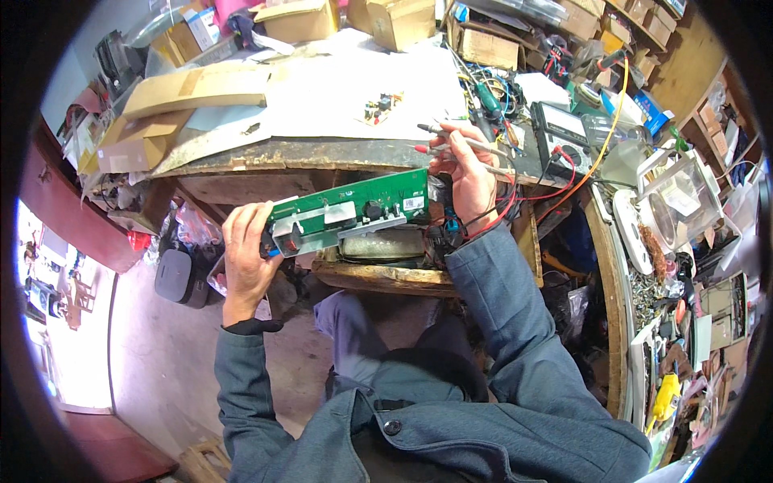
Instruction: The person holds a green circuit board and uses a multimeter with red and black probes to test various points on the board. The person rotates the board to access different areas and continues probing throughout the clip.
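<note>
My left hand (245, 253) grips the left end of a long green circuit board (378, 199), held level in front of the workbench edge. The board carries metal heat sinks and dark components. My right hand (467, 177) holds two meter probes (451, 138) together, their red and black tips pointing left above the board's right end, apart from it. Red and black leads run from that hand to a dark multimeter (561, 133) on the bench.
The wooden workbench (322, 151) holds cardboard boxes (193, 88), white paper with a small circuit board (380, 107), screwdrivers and wires. An orange cable (612, 121) curves on the right. A cluttered side shelf (684, 282) stands right; a dark container (183, 278) sits on the floor at left.
</note>
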`<act>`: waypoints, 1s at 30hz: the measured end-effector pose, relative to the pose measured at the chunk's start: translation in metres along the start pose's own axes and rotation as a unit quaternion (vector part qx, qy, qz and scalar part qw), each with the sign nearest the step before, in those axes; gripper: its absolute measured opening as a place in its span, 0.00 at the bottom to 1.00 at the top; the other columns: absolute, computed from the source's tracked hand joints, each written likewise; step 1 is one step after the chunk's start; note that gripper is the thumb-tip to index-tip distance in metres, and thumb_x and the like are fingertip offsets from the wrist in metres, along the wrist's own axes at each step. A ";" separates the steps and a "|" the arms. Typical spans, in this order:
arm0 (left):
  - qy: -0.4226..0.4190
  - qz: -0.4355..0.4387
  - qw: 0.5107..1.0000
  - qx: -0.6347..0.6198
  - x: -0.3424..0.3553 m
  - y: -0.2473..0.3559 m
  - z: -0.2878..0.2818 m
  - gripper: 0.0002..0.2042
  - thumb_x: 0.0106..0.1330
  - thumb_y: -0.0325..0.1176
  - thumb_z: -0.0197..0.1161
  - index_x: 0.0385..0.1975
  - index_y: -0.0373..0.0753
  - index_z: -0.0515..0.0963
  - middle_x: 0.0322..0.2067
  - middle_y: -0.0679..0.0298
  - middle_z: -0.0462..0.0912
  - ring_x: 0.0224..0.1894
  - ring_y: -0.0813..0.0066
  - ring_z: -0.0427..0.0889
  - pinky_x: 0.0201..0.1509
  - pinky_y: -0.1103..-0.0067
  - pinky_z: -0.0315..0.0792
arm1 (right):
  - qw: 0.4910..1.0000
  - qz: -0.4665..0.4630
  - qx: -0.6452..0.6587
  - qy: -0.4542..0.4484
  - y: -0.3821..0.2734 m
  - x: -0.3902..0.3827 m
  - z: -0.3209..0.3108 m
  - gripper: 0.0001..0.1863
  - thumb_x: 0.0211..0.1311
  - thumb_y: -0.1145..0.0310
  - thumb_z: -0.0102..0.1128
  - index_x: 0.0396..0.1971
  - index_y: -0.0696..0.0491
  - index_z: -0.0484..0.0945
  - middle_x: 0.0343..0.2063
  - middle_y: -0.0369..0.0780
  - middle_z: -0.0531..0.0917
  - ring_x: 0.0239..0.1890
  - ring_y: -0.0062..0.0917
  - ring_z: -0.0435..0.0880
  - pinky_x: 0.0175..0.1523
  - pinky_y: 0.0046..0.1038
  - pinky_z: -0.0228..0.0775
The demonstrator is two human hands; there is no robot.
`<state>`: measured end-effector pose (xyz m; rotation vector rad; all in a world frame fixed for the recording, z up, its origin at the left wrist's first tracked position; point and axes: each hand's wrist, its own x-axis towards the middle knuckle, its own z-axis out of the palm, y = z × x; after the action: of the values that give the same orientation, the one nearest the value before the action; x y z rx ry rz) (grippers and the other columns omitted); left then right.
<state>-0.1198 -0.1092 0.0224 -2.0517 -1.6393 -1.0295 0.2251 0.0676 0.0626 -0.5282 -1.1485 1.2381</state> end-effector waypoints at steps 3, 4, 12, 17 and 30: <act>0.026 -0.015 0.999 -0.015 -0.001 0.002 -0.004 0.47 0.47 0.38 0.88 0.72 0.39 0.76 0.67 0.55 0.78 0.71 0.50 0.73 0.77 0.59 0.68 | 0.999 -0.004 -0.045 -0.021 -0.002 -0.003 0.002 0.18 0.84 0.59 0.61 0.60 0.56 0.85 0.44 0.42 0.91 0.39 0.24 0.89 0.44 0.28 0.85; 0.026 -0.022 0.999 -0.024 0.000 0.004 -0.005 0.48 0.45 0.38 0.89 0.72 0.39 0.76 0.67 0.55 0.78 0.71 0.50 0.73 0.77 0.59 0.68 | 0.998 -0.004 -0.056 -0.027 -0.002 -0.004 0.003 0.18 0.84 0.59 0.61 0.60 0.56 0.85 0.44 0.42 0.91 0.39 0.24 0.88 0.45 0.28 0.85; 0.003 -0.074 0.994 -0.079 0.017 0.029 -0.022 0.53 0.39 0.35 0.91 0.74 0.39 0.75 0.68 0.54 0.78 0.70 0.50 0.74 0.76 0.60 0.69 | 0.991 0.068 -0.052 -0.099 0.001 -0.009 -0.004 0.18 0.79 0.58 0.69 0.51 0.60 0.88 0.40 0.38 0.91 0.44 0.19 0.86 0.52 0.25 0.76; -0.023 -0.090 0.991 -0.092 0.026 0.035 -0.036 0.54 0.35 0.24 0.89 0.74 0.39 0.75 0.68 0.55 0.78 0.70 0.50 0.74 0.77 0.61 0.70 | 0.988 0.106 0.040 -0.101 -0.010 -0.013 0.007 0.12 0.77 0.68 0.67 0.48 0.62 0.87 0.36 0.42 0.91 0.31 0.23 0.90 0.35 0.26 0.84; 0.088 -0.070 0.992 -0.058 0.037 0.031 -0.048 0.59 0.43 0.24 0.89 0.81 0.39 0.63 0.80 0.55 0.66 0.80 0.54 0.65 0.84 0.59 0.62 | 0.971 0.156 0.130 -0.129 -0.008 -0.007 0.000 0.16 0.77 0.67 0.66 0.55 0.62 0.83 0.43 0.46 0.92 0.36 0.31 0.94 0.35 0.32 0.91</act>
<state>-0.1037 -0.1227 0.0876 -1.8744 -1.6874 -1.3423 0.2290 0.0584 0.0665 -0.3644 -1.1210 1.7436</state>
